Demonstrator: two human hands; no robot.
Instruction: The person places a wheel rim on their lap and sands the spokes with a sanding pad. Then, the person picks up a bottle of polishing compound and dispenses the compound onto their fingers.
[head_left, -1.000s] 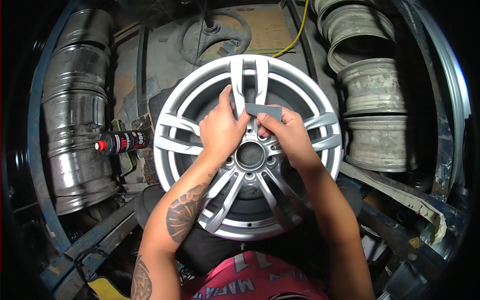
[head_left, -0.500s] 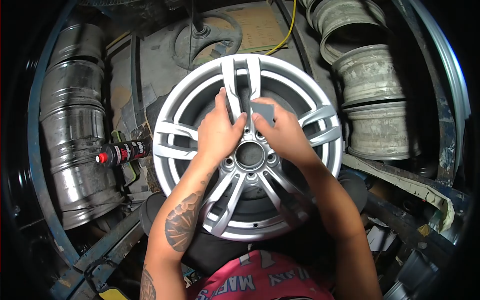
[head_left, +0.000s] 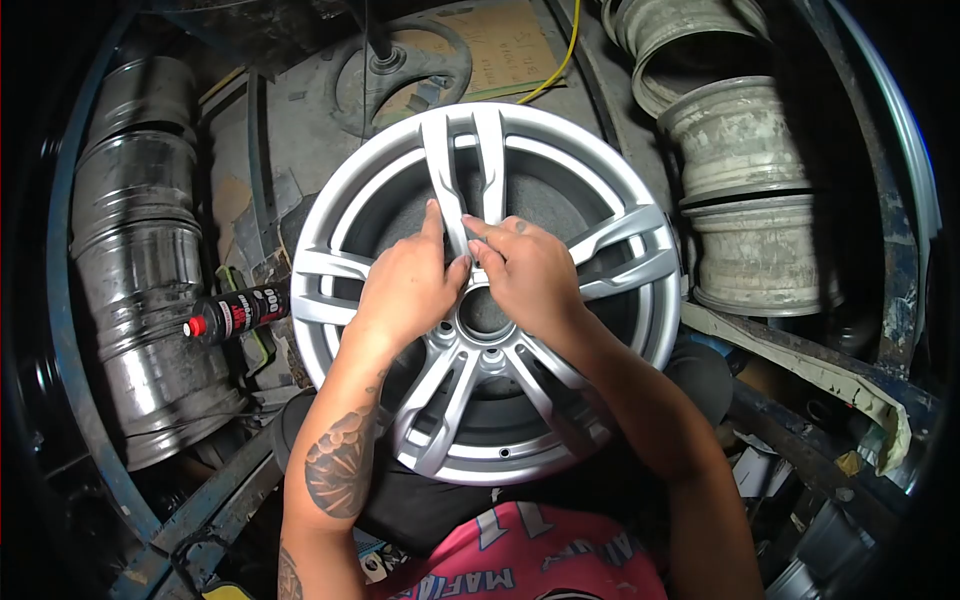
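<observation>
Wheel [head_left: 487,342] of silver metal lies face up before me in the middle of the scene, its near edge over my dark trousers. My left hand [head_left: 412,290] rests on its left side, index finger and thumb apart about a far spoke [head_left: 437,150], though I cannot tell whether it grasps that spoke. My right hand [head_left: 525,275] sits just beside it, index fingertip against the same spoke and thumb bent below; whether anything is pinched under those fingers I cannot tell. To the left lies a black bottle [head_left: 242,312] with a red cap, near shiny metal cylinders [head_left: 150,265]; to the right stand pale, scuffed rims [head_left: 740,145]
</observation>
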